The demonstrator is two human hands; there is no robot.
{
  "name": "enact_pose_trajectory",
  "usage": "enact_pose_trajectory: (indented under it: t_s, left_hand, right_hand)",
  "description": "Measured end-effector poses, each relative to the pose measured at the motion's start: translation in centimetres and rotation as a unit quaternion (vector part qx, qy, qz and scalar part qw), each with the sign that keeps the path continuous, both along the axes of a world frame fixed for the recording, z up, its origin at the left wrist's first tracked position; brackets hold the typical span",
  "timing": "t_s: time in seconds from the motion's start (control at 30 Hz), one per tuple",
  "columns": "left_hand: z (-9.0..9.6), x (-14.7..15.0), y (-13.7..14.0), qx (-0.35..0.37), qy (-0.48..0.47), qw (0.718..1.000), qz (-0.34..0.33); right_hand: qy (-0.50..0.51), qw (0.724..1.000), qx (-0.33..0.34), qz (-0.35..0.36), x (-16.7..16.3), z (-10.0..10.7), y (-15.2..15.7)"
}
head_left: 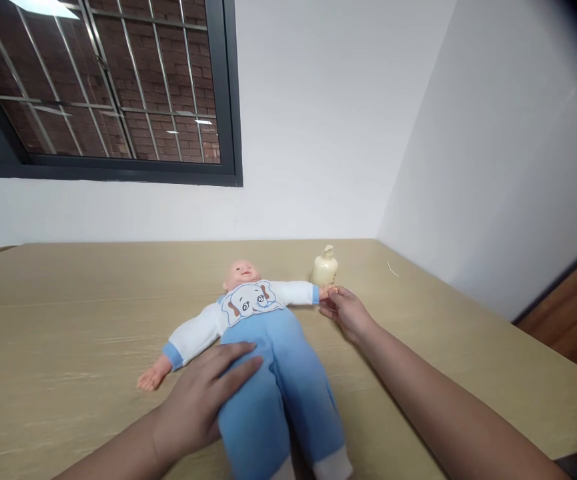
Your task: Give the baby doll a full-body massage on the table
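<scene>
A baby doll [253, 333] lies on its back on the table, head toward the wall and legs toward me. Its white top has an elephant face on the chest and blue cuffs, and its trousers are blue. My left hand [208, 390] grips the doll's thigh on the left side, fingers curled over the top. At the end of the doll's outstretched arm on the right, my right hand [348, 312] pinches the small plastic hand. The doll's other arm reaches out to the left, its palm up. Just behind my right fingers stands a cream bottle [325, 267].
The wide table [68, 333] has a yellowish, slightly wrinkled cover. White walls [318, 120] meet in a corner behind it. A dark-framed window [233, 133] with metal bars is at upper left. A thin pale strip [392, 269] lies right of the bottle.
</scene>
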State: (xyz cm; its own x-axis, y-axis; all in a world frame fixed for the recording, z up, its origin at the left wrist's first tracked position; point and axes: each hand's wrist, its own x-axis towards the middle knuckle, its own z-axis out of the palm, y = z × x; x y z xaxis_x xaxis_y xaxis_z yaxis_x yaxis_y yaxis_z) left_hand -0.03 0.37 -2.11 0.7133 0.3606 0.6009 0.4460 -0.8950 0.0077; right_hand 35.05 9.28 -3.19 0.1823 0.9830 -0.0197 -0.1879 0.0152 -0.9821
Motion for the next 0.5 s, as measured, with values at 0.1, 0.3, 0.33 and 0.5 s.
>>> enact_pose_trajectory:
  t_s: [0.1, 0.3, 0.33, 0.5]
  left_hand:
    - [0.4, -0.4, 0.2, -0.055, -0.047, 0.997, 0.000]
    - [1.7, -0.1, 0.6, -0.137, -0.090, 0.985, -0.056]
    - [1.8, 0.0, 0.7, -0.147, -0.092, 0.983, -0.063]
    - [1.6, 0.3, 1.0, -0.173, -0.106, 0.977, -0.069]
  right_hand:
    - [-0.043, 0.996, 0.076, -0.020, 0.0, 0.9, -0.7]
    - [-0.220, 0.949, 0.219, -0.049, -3.1, 2.3, -4.3]
    - [-0.240, 0.941, 0.238, -0.016, -3.8, 2.3, -4.9]
    - [-0.459, 0.802, 0.364, 0.115, -5.7, 2.2, -6.4]
